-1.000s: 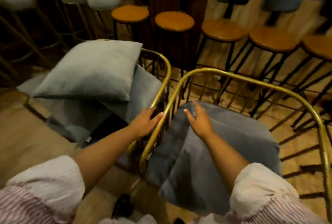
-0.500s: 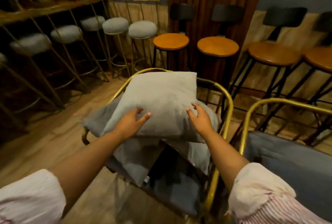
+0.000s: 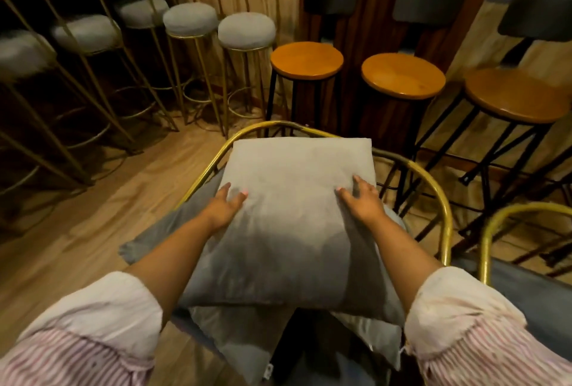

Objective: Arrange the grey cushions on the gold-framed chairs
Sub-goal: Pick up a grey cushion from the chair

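A: While pressed flat on top grey cushion (image 3: 294, 199), left hand (image 3: 224, 207) at its left edge, fingers (image 3: 235, 196) spread apart, thumb side toward middle of fabric.

B: Noted. Right hand (image 3: 360, 201)?

A: Laid on cushion's right edge, fingers (image 3: 357, 184) apart and curled slightly over the side seam. Cannot tell whether edge is pinched or only pressed.

B: Cushion position?

A: Lying flat, uppermost of a pile on near gold-framed chair (image 3: 433, 187). Far edge reaching curved gold back rail. Near edge overhanging toward camera, in shadow.

B: Underneath?

A: More grey cushions (image 3: 148, 240), darker, one corner sticking out to left past the frame. Paler one (image 3: 244, 336) hanging down in front, below top cushion. Exact count not readable.

B: Second chair?

A: Gold rail (image 3: 495, 224) at right edge, just beside first chair. Dark grey cushion (image 3: 532, 296) within it, partly hidden by right sleeve (image 3: 470, 323).

B: Sleeves?

A: Pink-and-white striped, pale cuffs rolled, both forearms bare.

B: Surroundings?

A: Wooden floor (image 3: 77, 224). Row of gold-legged stools with grey padded seats (image 3: 246, 29) at upper left. Round wooden-topped stools with black legs (image 3: 306, 60) behind chair, running off to right.
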`<state>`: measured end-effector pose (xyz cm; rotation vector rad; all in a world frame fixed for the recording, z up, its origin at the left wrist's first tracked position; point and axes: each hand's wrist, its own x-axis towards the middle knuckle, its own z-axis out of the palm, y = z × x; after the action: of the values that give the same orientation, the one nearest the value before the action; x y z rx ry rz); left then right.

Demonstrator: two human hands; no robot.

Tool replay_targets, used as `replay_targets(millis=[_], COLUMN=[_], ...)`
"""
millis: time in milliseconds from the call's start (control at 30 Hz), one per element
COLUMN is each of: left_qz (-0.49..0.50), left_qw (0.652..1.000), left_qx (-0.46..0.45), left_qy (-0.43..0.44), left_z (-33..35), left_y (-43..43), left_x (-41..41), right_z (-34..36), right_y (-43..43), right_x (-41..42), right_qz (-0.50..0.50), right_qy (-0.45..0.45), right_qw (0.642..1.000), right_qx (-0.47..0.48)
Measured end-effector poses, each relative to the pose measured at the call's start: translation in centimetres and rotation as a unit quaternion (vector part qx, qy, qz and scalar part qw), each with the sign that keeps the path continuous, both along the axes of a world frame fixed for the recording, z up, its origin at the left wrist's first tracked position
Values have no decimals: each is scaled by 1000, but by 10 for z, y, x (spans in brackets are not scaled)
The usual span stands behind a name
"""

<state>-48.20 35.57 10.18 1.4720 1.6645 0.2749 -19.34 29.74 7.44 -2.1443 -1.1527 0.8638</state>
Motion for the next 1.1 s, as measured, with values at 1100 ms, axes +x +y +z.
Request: replay_targets(millis=[1100], left_qz=[52], left_qw=[973], left_qx=[107], left_qy=[-198], left_z=[47], left_y=[-56], left_x=[0], right_z=[36], right_y=[-116], right_x=[24], right_qz=[-168], right_qy=[236], right_qw=[930], right_qx=[226])
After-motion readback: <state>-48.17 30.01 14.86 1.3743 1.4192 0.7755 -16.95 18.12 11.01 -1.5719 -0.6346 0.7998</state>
